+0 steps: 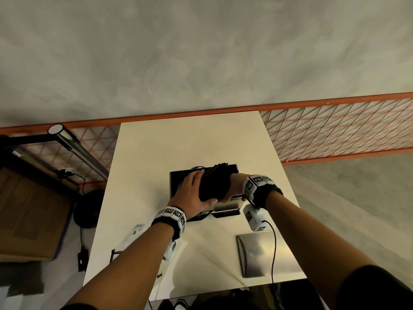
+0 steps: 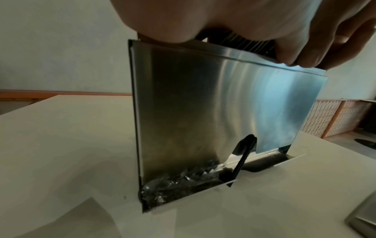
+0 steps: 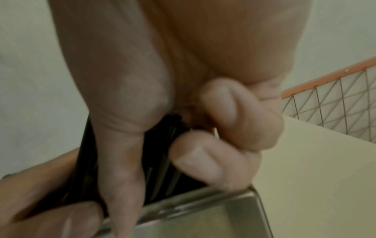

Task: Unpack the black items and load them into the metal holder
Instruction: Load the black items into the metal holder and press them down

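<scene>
Both hands and the bundle of thin black plastic items block the tall brushed-metal holder's open top. Flat silver metal lid sits at 5 o'clock; pale worktop toward 12 is open.

Bare forearms extend from dark short sleeves. Each wrist carries a black strap ringed with white blocks printed with black square markers, left wristband and right wristband; a black cable trails from the right unit.
</scene>
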Tool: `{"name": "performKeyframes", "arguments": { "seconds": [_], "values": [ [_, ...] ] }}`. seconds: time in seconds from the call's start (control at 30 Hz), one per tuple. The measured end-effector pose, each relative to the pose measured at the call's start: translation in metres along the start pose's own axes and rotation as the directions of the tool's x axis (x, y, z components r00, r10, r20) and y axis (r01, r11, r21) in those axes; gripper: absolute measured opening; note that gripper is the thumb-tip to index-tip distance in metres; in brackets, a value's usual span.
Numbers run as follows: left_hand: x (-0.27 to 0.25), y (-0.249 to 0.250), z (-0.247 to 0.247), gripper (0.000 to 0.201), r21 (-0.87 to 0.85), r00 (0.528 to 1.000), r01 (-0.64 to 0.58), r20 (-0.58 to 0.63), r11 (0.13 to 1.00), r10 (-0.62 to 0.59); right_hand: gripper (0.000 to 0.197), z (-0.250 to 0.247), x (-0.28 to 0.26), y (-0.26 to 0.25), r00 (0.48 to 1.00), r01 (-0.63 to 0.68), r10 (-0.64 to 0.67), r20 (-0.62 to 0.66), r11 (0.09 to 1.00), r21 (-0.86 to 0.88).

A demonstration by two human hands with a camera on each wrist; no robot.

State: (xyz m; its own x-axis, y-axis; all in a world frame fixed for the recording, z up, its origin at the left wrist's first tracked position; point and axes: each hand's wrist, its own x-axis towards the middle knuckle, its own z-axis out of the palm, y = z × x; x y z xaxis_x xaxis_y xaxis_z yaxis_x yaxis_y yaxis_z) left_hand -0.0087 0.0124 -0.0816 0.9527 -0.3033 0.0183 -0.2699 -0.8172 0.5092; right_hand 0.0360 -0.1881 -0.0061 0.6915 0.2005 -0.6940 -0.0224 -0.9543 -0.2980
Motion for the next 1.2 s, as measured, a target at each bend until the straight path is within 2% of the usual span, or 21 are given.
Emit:
{"name": "performKeyframes", "arguments": {
  "seconds": [0.23, 0.47, 0.7, 0.8, 0.87, 1.1, 1.2],
  "values": [
    [0.000, 0.001, -0.002, 0.115, -0.049, 1.000, 0.024, -0.019, 0.998, -0.025, 0.025, -0.003, 0.000, -0.013, 0.999, 0.036, -0.045, 0.027, 0.968, 0.247],
    [0.001, 0.001, -0.002, 0.117, -0.071, 0.998, 0.065, 0.000, 0.995, -0.065, 0.025, 0.006, -0.007, -0.008, 0.999, 0.040, -0.028, -0.034, 0.898, 0.438],
    [0.002, 0.005, -0.003, 0.118, -0.165, 0.990, 0.127, -0.040, 0.978, -0.135, 0.032, 0.020, -0.015, -0.011, 0.991, 0.122, -0.056, -0.120, 0.731, 0.672],
    [0.002, 0.006, -0.003, 0.113, -0.182, 0.988, 0.138, -0.044, 0.974, -0.149, 0.045, 0.035, 0.002, -0.005, 0.977, 0.150, -0.005, -0.211, 0.722, 0.676],
    [0.002, 0.006, -0.004, 0.108, -0.186, 0.987, 0.138, -0.051, 0.973, -0.150, 0.048, 0.045, 0.016, 0.001, 0.966, 0.174, 0.009, -0.258, 0.716, 0.676],
    [0.006, 0.020, -0.008, 0.106, -0.194, 0.989, 0.129, -0.048, 0.973, -0.141, 0.034, 0.044, -0.001, 0.003, 0.944, 0.254, 0.021, -0.330, 0.594, 0.763],
    [0.013, 0.032, -0.009, 0.109, -0.157, 0.994, 0.101, -0.035, 0.982, -0.108, 0.029, 0.038, -0.015, 0.008, 0.946, 0.236, 0.066, -0.316, 0.525, 0.818]
  ]
}}
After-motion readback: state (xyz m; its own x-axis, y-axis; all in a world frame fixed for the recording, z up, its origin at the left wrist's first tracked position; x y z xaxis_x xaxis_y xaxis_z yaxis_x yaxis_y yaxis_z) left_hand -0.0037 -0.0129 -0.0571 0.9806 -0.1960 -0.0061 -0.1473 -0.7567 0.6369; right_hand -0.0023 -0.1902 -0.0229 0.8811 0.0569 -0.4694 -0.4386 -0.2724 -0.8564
